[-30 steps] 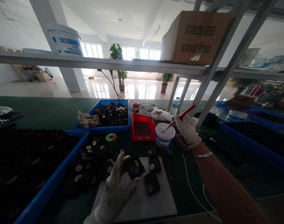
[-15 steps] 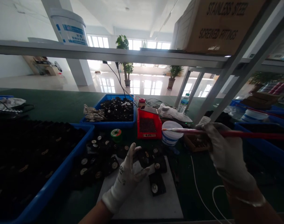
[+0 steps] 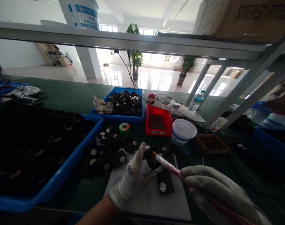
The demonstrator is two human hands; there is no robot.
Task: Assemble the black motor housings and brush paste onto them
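My right hand [image 3: 217,187], in a whitish glove, is closed around the red handle of a paintbrush [image 3: 169,167]. The orange-brown bristle tip reaches a dark part [image 3: 150,157] at my left hand [image 3: 135,175]. My left hand is also gloved, with fingers and thumb around that part's edges; its outline is hard to make out. Below it, a black flat part with a silver disc [image 3: 165,184] lies on a white board [image 3: 154,203]. Several similar black parts [image 3: 107,156] are heaped to the left of the board.
A large blue bin [image 3: 62,172] of black parts fills the left. Behind stand a smaller blue bin [image 3: 120,118], a green spool [image 3: 124,129], a red bin [image 3: 158,132], a white bucket [image 3: 183,136] and a cardboard tray [image 3: 212,150]. A metal shelf [image 3: 156,43] crosses above.
My right hand has come down and left with the paintbrush, from near the cardboard tray to the part at my left hand. The camera view has shifted somewhat.
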